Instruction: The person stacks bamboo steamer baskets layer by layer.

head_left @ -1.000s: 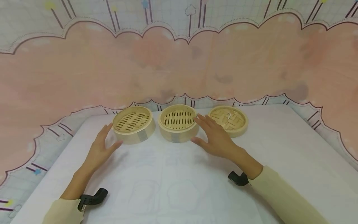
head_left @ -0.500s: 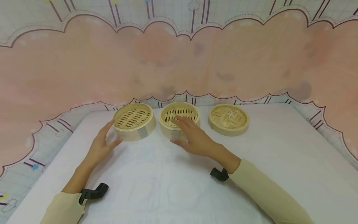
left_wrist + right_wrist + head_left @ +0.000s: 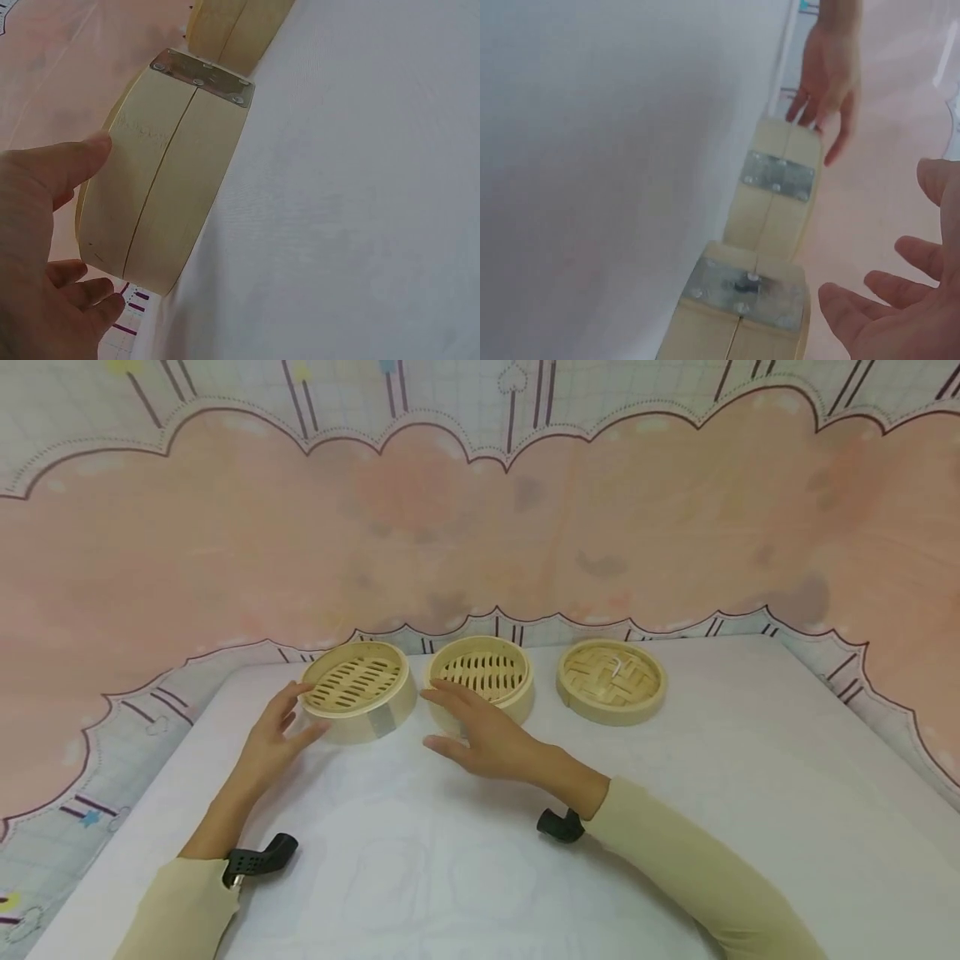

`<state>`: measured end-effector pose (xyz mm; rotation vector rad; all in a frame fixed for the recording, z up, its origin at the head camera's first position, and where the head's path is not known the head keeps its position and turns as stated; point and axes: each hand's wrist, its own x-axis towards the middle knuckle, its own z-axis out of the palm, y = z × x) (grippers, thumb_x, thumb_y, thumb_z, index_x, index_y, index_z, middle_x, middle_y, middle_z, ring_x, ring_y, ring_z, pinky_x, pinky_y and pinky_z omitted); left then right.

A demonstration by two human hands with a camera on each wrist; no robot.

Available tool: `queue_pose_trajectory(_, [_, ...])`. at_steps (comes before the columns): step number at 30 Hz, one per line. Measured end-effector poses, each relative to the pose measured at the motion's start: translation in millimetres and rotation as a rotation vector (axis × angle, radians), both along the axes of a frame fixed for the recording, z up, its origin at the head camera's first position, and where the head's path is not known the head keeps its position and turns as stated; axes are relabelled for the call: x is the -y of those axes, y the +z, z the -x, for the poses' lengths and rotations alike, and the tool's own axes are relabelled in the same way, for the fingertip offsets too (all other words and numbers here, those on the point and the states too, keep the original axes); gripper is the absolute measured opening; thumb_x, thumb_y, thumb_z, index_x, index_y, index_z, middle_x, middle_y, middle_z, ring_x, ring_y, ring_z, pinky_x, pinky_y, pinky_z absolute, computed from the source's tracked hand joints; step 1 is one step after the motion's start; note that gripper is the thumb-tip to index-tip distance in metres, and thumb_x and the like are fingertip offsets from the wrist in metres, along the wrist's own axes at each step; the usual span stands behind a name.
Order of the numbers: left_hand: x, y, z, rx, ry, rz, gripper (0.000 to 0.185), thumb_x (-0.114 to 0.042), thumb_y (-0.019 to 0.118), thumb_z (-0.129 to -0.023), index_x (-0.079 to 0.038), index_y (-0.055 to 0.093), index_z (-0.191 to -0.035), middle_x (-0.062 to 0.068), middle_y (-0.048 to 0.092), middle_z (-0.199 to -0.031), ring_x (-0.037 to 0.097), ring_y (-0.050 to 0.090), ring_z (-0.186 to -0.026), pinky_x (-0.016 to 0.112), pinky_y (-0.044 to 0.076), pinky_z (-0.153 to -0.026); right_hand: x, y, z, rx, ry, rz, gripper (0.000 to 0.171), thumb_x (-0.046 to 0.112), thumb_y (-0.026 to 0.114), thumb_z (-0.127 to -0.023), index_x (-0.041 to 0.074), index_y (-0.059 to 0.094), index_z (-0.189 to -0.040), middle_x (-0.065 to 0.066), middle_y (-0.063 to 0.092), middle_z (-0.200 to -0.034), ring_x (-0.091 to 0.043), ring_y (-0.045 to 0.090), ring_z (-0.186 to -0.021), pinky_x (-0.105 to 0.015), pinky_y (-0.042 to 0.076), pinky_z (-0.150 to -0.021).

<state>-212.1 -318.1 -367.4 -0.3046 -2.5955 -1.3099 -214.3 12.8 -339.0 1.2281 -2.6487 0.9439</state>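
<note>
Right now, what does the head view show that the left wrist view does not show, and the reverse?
Only the head view shows the right hand, the lid and the slotted floors of the left basket and the middle basket. Only the left wrist view clearly shows rivets on the left basket's metal plate. Both show the left hand, parts of both baskets and the white table.

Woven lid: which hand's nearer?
Right. The right hand is in front of the middle steamer basket, left of the woven lid; the left hand is farther, beside the leftmost basket.
</note>
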Motion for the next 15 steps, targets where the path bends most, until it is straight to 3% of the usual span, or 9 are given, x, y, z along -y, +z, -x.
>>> queue_pose_trajectory(6, [1, -4.0, 3.9, 0.054, -0.015, -0.083, 0.07, -0.013, 0.07, -0.089, 0.0, 0.03, -0.144, 0.023, 0.007, -0.156, 0.045, 0.014, -0.14, 0.052, 0.019, -0.113, 8, 0.6, -0.4, -0.031, 0.043, 0.023, 0.062, 0.036, 0.056, -0.097, 0.013, 0.031, -0.148, -0.008, 0.023, -0.156, -0.022, 0.029, -0.139, -0.038, 0.032, -0.111])
queue_pose_trajectory(12, [1, -7.6, 1.9, 0.064, 0.028, -0.1, 0.064, -0.018, 0.071, -0.088, -0.003, 0.034, -0.138, 0.02, 0.01, -0.157, 0.044, 0.016, -0.139, 0.051, 0.02, -0.113, 16, -4.0, 0.8, 0.044, 0.053, 0.076, 0.065, 0.035, 0.056, -0.097, 0.013, 0.026, -0.15, -0.008, 0.027, -0.154, -0.019, 0.025, -0.141, -0.034, 0.024, -0.115])
queue_pose_trajectory(15, [1, -9.8, 2.9, 0.067, 0.062, -0.094, 0.062, -0.024, 0.073, -0.087, -0.006, 0.037, -0.134, 0.018, 0.011, -0.157, 0.044, 0.018, -0.139, 0.051, 0.022, -0.113, 20, -8.0, 1.9, 0.076, 0.048, 0.084, 0.065, 0.034, 0.056, -0.097, 0.013, 0.025, -0.15, -0.007, 0.028, -0.154, -0.02, 0.035, -0.135, -0.032, 0.031, -0.112])
